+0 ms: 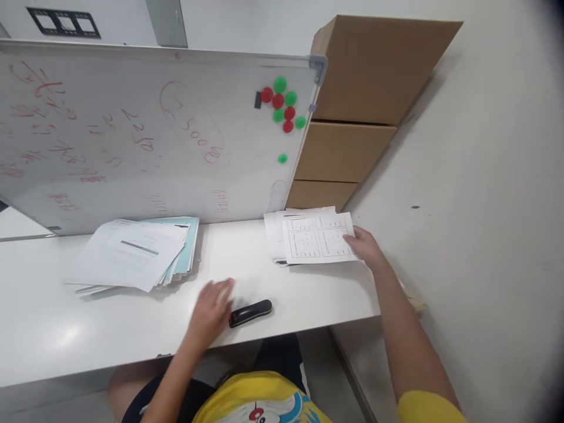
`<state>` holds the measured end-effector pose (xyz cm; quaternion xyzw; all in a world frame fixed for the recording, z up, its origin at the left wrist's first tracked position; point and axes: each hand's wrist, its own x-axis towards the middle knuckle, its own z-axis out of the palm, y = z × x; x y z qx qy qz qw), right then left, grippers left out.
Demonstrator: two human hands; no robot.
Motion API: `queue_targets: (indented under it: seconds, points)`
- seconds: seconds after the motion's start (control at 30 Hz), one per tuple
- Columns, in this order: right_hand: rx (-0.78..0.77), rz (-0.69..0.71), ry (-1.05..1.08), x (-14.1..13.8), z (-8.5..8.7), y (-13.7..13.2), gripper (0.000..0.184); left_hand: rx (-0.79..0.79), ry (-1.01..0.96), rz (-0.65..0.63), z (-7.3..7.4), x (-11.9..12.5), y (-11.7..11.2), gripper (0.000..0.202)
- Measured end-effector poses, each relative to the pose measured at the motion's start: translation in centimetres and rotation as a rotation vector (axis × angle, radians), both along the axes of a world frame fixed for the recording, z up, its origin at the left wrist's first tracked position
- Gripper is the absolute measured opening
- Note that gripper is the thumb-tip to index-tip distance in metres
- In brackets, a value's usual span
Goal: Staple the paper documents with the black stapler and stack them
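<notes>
My right hand (365,245) grips the right edge of a printed sheet of paper (317,239), thumb on top. The sheet lies over a small paper stack (275,235) at the right end of the table. Just left of a black stapler (251,313), my left hand (213,308) hovers at the table, its fingers smeared by motion. Whether it touches the stapler's end I cannot tell. A larger pile of papers (132,249), with light blue sheets among the white, rests on the left.
A whiteboard (132,135) with red writing and round magnets (280,85) stands along the table's back. Stacked cardboard boxes (348,153) rise behind its right end. A white wall (484,194) bounds the right side. The white table's (308,305) front edge is close to my body.
</notes>
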<state>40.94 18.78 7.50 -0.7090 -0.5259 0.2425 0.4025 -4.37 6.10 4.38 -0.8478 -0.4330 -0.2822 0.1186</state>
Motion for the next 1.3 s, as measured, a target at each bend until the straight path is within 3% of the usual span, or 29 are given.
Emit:
queue_targets:
  seconds: [0.1, 0.2, 0.27, 0.37, 0.47, 0.53, 0.7, 0.73, 0.77, 0.87, 0.93, 1.0, 1.17, 1.23, 1.3]
  points:
    - [-0.021, -0.020, -0.108, -1.0, -1.4, 3.2, 0.026, 0.031, -0.086, 0.309, 1.0, -7.1, 1.8, 0.056]
    - [-0.013, -0.059, -0.181, -2.2, -2.4, 4.0, 0.031, -0.005, -0.084, 0.560, 0.8, -13.1, 3.4, 0.061]
    - [0.010, -0.110, -0.206, -3.1, -2.5, 3.7, 0.038, -0.081, -0.035, 0.632, 0.2, -15.4, 4.3, 0.066]
    - [0.086, -0.214, -0.199, -4.9, -2.0, 3.1, 0.050, -0.144, 0.037, 0.626, -0.5, -16.3, 5.0, 0.058]
    - [0.183, -0.241, -0.121, -8.2, -1.2, 2.2, 0.054, -0.100, 0.048, 0.578, -0.5, -15.7, 4.9, 0.037]
    - [0.220, -0.165, -0.032, -11.8, -1.0, 0.9, 0.049, -0.071, 0.039, 0.537, -0.1, -14.6, 4.5, 0.025]
    - [0.097, 0.287, 0.248, -25.0, -2.3, -5.3, 0.036, 0.027, -0.015, 0.445, 1.0, -8.4, 3.4, 0.030]
    - [0.054, 0.384, 0.337, -27.6, -2.5, -6.4, 0.037, 0.042, -0.012, 0.411, 1.1, -6.7, 3.1, 0.032]
    - [-0.048, 0.486, 0.586, -29.8, -2.6, -7.3, 0.038, 0.050, 0.000, 0.373, 1.1, -5.0, 2.9, 0.032]
    - [-0.128, 0.455, 1.065, -33.8, -2.4, -8.1, 0.033, 0.041, 0.082, 0.209, 1.0, -1.4, 2.5, 0.037]
    - [-0.094, 0.358, 1.197, -33.9, -2.2, -7.5, 0.034, -0.011, 0.159, 0.068, 0.9, -1.4, 2.4, 0.043]
    - [-0.096, 0.314, 1.230, -32.4, -2.4, -6.8, 0.041, -0.086, 0.187, 0.056, 0.8, -3.7, 2.6, 0.048]
    - [-0.187, 0.289, 1.047, -25.7, -3.7, -7.1, 0.044, -0.199, 0.067, 0.587, 0.1, -13.2, 2.9, 0.063]
    - [-0.216, 0.259, 0.953, -23.3, -4.1, -8.1, 0.042, -0.230, 0.072, 0.614, -0.4, -15.6, 2.4, 0.056]
    - [-0.220, 0.212, 0.853, -21.7, -4.4, -9.3, 0.040, -0.228, 0.073, 0.573, -0.7, -16.5, 1.7, 0.045]
